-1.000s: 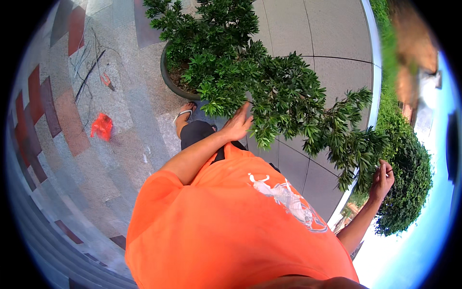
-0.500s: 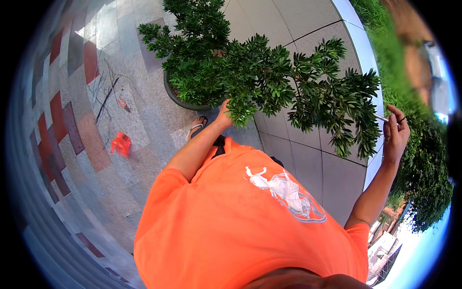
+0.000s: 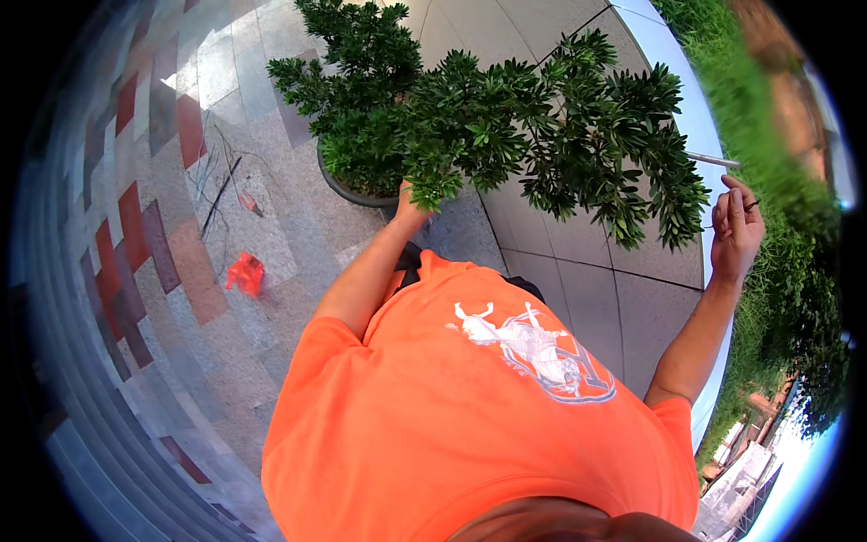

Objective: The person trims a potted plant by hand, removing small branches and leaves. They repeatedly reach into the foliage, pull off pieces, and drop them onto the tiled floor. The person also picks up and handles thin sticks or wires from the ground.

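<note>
A potted shrub (image 3: pixel 361 117) with dense dark green leaves stands at the upper middle, a long leafy branch (image 3: pixel 578 135) reaching right. My left hand (image 3: pixel 413 203) is at the branch's lower leaves near the pot rim, its fingers hidden by foliage. Just beyond the branch's right end is my right hand (image 3: pixel 737 230), its fingers curled in, with a dark band around one finger. A short pale rod (image 3: pixel 713 160) sticks out of the leaves above that hand, apart from the fingertips. Whatever those fingers pinch is too small to name.
The dark round pot (image 3: pixel 348 191) stands against a tiled wall (image 3: pixel 578 298) with a pale ledge (image 3: pixel 713 271). On the paving at left lie thin dark wires or twigs (image 3: pixel 221 194), a small red-handled tool (image 3: pixel 250 204) and a crumpled red bag (image 3: pixel 245 274). Grass (image 3: pixel 722 90) grows beyond the ledge.
The branch's right end has risen slightly and shifted left. My right hand has come away from the pale rod, which now shows above it. My left hand has moved slightly left.
</note>
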The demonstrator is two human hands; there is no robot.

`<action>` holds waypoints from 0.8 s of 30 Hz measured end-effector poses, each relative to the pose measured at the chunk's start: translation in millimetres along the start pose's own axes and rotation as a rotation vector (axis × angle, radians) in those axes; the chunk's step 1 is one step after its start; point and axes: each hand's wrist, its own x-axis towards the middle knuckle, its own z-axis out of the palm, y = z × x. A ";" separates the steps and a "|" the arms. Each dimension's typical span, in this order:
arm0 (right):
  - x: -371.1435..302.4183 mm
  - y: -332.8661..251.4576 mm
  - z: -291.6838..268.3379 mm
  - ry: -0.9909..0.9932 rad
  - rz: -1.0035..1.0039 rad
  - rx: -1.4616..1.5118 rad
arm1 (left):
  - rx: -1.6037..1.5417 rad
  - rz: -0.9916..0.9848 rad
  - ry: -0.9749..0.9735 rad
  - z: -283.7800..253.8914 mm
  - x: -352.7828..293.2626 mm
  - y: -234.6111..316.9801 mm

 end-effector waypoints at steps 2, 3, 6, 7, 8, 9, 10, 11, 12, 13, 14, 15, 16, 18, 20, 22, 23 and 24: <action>-9.7 9.9 -3.6 0.020 0.029 0.052 | -0.011 0.006 0.024 -7.6 1.1 16.8; -12.3 16.8 -4.0 0.020 0.042 0.070 | 0.060 0.014 -0.002 -12.9 0.0 20.2; -23.5 32.9 -0.1 0.074 0.084 0.094 | 0.284 -0.018 -0.080 -20.0 0.5 25.1; -27.7 37.1 0.8 0.095 0.101 0.104 | 0.313 -0.060 -0.115 -20.2 3.4 25.2; -31.2 44.4 -1.7 0.109 0.128 0.116 | 0.357 -0.056 -0.128 -20.5 4.5 25.3; -34.3 51.1 -5.2 0.121 0.153 0.125 | 0.398 -0.052 -0.138 -19.8 4.9 22.1; -37.5 57.8 -6.9 0.134 0.179 0.134 | 0.453 -0.003 -0.125 -18.6 3.4 16.7; -39.9 65.3 -6.8 0.149 0.174 0.148 | 0.508 0.046 -0.113 -17.1 2.5 12.5; -41.4 75.0 -5.4 0.160 0.171 0.162 | 0.526 0.072 -0.116 -13.6 2.6 4.4; -45.0 83.7 -4.3 0.174 0.168 0.176 | 0.544 0.099 -0.122 -11.0 4.6 -1.7; -48.5 94.1 -11.8 0.124 0.197 0.200 | 0.561 0.126 -0.128 -8.8 5.0 -7.8; -51.9 93.8 -3.9 0.163 0.226 0.176 | 0.590 0.184 -0.085 -6.5 5.3 -9.6; -56.5 89.2 11.2 0.202 0.252 0.153 | 0.618 0.246 -0.041 -4.0 7.1 -9.3; -60.2 93.3 9.5 0.108 0.259 0.132 | 0.341 0.223 0.018 3.1 7.5 -20.4; -59.3 110.6 7.1 0.076 0.323 0.089 | 0.051 0.141 0.053 12.2 6.0 -44.6; -61.8 111.4 18.7 0.132 0.335 0.084 | 0.383 0.237 0.066 8.5 9.3 -30.1; -67.7 108.7 35.0 0.200 0.314 0.098 | 0.701 0.334 0.064 4.7 13.3 -13.3; -70.7 104.6 45.4 0.259 0.291 0.114 | 0.710 0.326 0.032 -1.4 14.6 2.4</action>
